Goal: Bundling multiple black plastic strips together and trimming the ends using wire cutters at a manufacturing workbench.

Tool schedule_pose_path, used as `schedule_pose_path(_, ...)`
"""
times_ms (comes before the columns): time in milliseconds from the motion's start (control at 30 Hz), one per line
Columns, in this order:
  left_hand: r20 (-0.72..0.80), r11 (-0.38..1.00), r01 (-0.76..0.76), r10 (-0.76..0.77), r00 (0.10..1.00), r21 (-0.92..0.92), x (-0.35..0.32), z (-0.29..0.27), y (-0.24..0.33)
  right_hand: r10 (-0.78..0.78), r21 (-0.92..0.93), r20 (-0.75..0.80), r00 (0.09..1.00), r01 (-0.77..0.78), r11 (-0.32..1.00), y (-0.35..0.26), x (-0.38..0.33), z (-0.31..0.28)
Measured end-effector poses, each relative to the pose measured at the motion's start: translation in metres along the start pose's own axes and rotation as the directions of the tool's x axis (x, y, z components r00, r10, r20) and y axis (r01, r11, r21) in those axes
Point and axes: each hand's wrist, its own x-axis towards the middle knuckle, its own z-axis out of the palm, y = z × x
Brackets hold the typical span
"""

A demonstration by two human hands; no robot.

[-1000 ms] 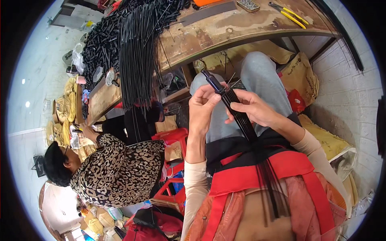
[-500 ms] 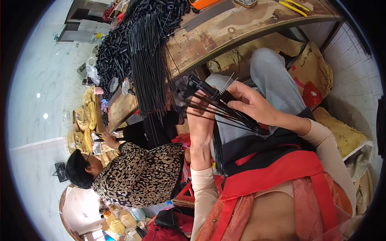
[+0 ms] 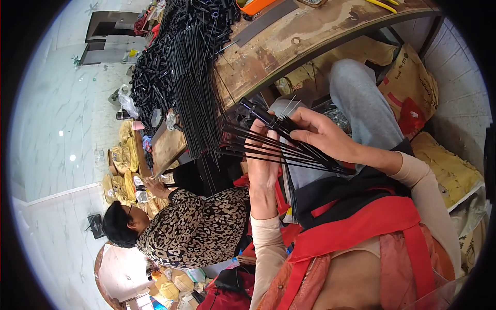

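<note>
A short black tube-shaped piece (image 3: 264,117) is held over my lap, with many thin black rods (image 3: 310,152) fanned out around it. My left hand (image 3: 262,147) closes its fingers at the tube from the left, and several rods cross in front of it. My right hand (image 3: 324,137) grips the rods near the tube from the right, thumb pressed on top. A few pale wire ends (image 3: 290,105) stick up between the hands. Some fingertips are hidden behind the rods and tube.
A worn wooden table (image 3: 274,54) carries a large bundle of thin black rods (image 3: 194,98), a heap of small black tubes (image 3: 155,77), an orange tray (image 3: 256,6) and yellow-handled pliers (image 3: 381,5). Another person (image 3: 191,227) sits at left. Yellow sacks (image 3: 447,168) lie at right.
The whole view has shifted slightly, so the surroundings appear further right and lower. My hands keep the same grip; the rods look more spread out, and the tube is less blurred.
</note>
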Motion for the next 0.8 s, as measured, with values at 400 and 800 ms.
schedule_pose_path(400, -0.076, 0.989, 0.100, -0.108, 0.991, -0.111, 0.006, -0.010, -0.002, 0.095, 0.183, 0.083, 0.992, -0.109, 0.977, -0.002, 0.010, -0.010)
schedule_pose_path(800, 0.280, 0.974, 0.127, -0.072, 0.957, -0.186, 0.014, -0.029, 0.000, 0.115, 0.196, 0.149, 0.982, -0.143, 0.970, 0.002, 0.015, -0.011)
